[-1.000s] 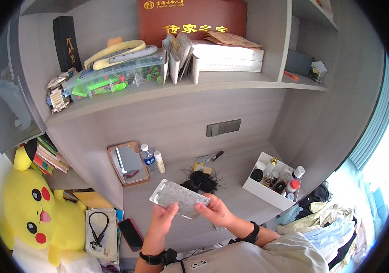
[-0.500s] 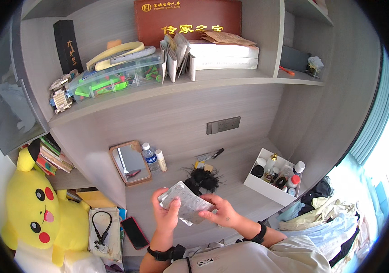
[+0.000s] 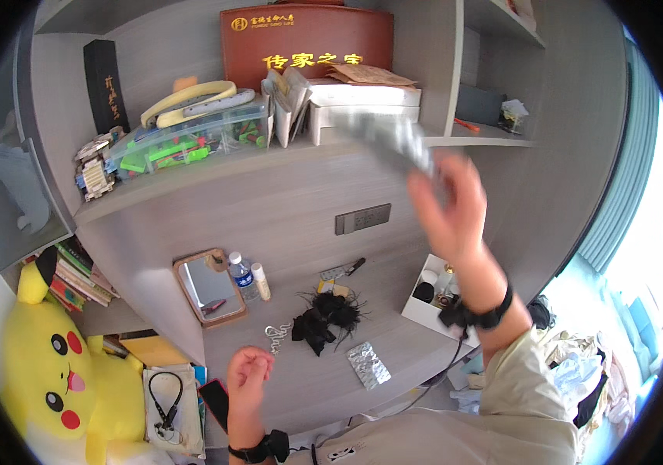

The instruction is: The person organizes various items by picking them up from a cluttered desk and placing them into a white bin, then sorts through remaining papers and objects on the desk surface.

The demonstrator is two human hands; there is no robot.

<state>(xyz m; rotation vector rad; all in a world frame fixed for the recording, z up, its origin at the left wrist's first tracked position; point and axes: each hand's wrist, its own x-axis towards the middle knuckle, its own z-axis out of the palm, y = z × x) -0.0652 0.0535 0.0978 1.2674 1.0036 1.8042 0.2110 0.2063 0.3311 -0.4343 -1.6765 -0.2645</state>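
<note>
My right hand (image 3: 451, 203) is raised in front of the shelf, its fingers closed on a silvery blister pack (image 3: 393, 139) smeared by motion. Low at the left, my left hand (image 3: 249, 380) is loosely curled above the desk, with nothing visible in it. Just beyond its fingers is a wavy silver metal piece (image 3: 275, 336), perhaps a hair clip. Another silver blister pack (image 3: 368, 365) lies flat on the desk between my arms. Behind it sits a black feathery hair ornament (image 3: 334, 311) with a dark bow (image 3: 313, 332).
A mirror (image 3: 209, 288), water bottle (image 3: 243, 277) and white tube (image 3: 261, 282) stand back left. A white cosmetics box (image 3: 418, 304) is partly behind my right forearm. The shelf (image 3: 300, 164) holds boxes. A phone (image 3: 214, 403) and yellow plush toy (image 3: 68, 380) are at left.
My right hand has lifted a blister pack up toward the shelf. My left hand has let go and moved down left. One blister pack now lies on the desk.
</note>
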